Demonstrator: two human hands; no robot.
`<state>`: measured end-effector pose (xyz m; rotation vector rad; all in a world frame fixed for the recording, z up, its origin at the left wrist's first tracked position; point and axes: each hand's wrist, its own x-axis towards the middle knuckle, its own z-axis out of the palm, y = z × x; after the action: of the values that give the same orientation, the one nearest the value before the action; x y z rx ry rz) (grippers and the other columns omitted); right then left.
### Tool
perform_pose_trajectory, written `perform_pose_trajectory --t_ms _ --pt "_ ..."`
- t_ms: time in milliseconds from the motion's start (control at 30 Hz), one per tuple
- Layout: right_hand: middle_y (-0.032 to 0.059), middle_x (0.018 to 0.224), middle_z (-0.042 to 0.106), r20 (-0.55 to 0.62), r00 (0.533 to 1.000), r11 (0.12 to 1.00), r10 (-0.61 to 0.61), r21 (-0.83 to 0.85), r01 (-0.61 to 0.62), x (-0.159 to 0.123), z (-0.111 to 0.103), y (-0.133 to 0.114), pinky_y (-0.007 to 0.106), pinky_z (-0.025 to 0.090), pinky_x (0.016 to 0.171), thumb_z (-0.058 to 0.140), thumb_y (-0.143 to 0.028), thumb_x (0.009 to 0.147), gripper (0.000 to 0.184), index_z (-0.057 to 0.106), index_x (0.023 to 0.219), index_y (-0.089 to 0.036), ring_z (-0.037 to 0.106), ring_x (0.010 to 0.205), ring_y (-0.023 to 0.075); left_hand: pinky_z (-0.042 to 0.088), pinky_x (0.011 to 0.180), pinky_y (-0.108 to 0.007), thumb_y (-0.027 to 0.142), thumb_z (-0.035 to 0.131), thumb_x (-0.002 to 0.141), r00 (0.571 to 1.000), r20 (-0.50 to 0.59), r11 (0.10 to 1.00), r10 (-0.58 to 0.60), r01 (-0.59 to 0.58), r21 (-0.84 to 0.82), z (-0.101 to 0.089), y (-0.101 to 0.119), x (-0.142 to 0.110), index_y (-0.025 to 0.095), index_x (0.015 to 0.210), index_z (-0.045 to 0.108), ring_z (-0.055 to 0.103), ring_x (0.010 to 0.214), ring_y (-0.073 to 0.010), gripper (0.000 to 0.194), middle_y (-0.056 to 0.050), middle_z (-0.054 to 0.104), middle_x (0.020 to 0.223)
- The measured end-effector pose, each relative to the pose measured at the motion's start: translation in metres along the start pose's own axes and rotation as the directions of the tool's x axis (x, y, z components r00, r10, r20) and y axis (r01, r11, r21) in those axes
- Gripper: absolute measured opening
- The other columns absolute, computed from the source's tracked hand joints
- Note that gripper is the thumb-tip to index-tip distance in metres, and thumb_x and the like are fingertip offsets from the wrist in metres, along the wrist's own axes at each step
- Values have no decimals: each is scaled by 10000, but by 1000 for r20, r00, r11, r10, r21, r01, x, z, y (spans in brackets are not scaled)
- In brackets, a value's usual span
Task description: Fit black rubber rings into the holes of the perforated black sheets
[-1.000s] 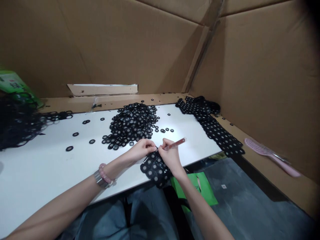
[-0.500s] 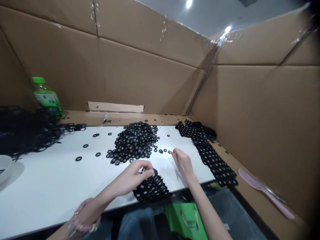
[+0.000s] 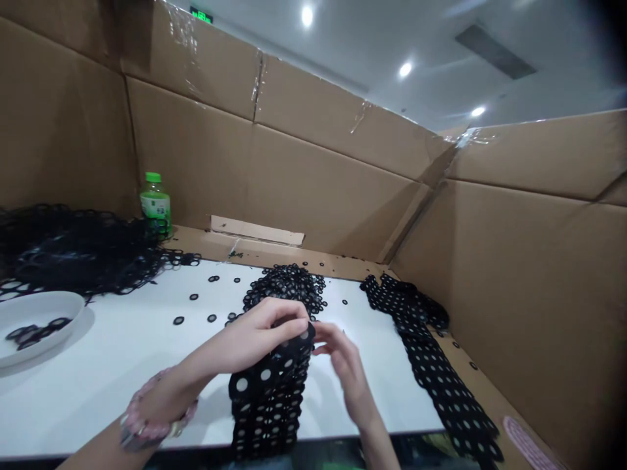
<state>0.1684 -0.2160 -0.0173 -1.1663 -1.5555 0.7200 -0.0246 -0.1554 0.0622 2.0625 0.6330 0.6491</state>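
My left hand (image 3: 267,329), with a pink bead bracelet on the wrist, pinches the upper edge of a black strip with pale dots (image 3: 267,375). The strip hangs from my fingers over the white tabletop and past its front edge. Close by on the right, my right hand (image 3: 340,359) has bent fingers at the strip's upper corner. Its fingertips are partly hidden there, and any small piece between them is not visible. Behind my hands lies a pile of small black rings with pale centres (image 3: 284,287).
A white bowl (image 3: 68,310) with a few rings stands left. Behind it lie tangled black strands (image 3: 83,251) and a green bottle (image 3: 155,205). Another dotted strip (image 3: 441,378) runs along the right edge. Cardboard walls (image 3: 304,170) enclose the back and right. A pink brush (image 3: 529,444) lies front right.
My right hand has moved left from the loose rings to the strip. My left hand has raised the strip, so more of it hangs in view. The view has tilted up and turned left.
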Motion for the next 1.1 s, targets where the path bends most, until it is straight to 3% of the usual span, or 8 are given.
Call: perform_pose_trajectory --t_ms 167,267,400,533,700,833,933,1100 --pt "49 956 661 -163 979 992 123 -7 -126 -3 58 -28 318 453 806 459 -386 860 290 636 1018 -219 580 901 215 413 766 -291 272 412 886 934 -312 949 171 -71 307 5 -17 -9 183 882 554 523 849 -175 168 -36 585 899" --pt "56 936 660 -213 964 985 159 -37 -171 1 70 -24 315 456 790 475 -397 848 294 639 1008 -213 583 884 221 430 798 -285 240 495 850 913 -306 939 269 -178 294 5 -30 -16 181 954 590 539 891 -173 153 -57 591 958" --pt "49 970 659 -127 980 984 155 -66 -164 5 70 -20 302 442 825 475 -360 857 264 639 1024 -237 572 955 220 455 715 -231 226 532 830 975 -209 997 75 -70 32 5 -43 -17 194 873 652 580 806 -143 132 -27 640 889" --pt "61 1007 659 -163 969 979 188 -50 -199 3 67 -11 308 435 844 536 -353 820 267 646 1023 -218 571 960 228 446 579 -209 270 458 857 975 -219 995 -47 26 -96 -4 -67 -4 144 686 627 570 640 -128 271 -20 624 685" --pt "58 888 680 -235 920 943 314 193 -272 3 64 6 313 465 789 565 -425 779 291 675 904 -186 585 889 235 446 566 -250 319 330 895 826 -564 975 10 118 190 -32 -115 32 125 757 578 554 619 -154 344 -41 582 677" --pt "51 903 667 -244 841 831 483 429 -352 9 66 18 319 449 821 617 -460 723 324 669 890 -188 564 910 228 444 757 -285 223 454 836 908 -411 946 84 57 319 -23 -148 59 161 756 607 567 784 -173 184 -45 592 818" --pt "42 887 657 -156 831 744 534 554 -374 13 64 22 304 431 825 635 -433 720 278 658 841 -183 558 864 197 449 737 -287 164 507 787 951 -297 927 90 29 374 -11 -162 67 176 774 617 568 775 -175 110 -42 584 854" --pt "23 759 646 -111 853 725 510 589 -357 12 59 21 293 453 728 668 -372 700 207 661 761 -175 559 751 180 410 780 -314 267 506 827 933 -332 906 136 17 422 -12 -137 51 179 828 566 524 870 -197 106 -48 556 901"
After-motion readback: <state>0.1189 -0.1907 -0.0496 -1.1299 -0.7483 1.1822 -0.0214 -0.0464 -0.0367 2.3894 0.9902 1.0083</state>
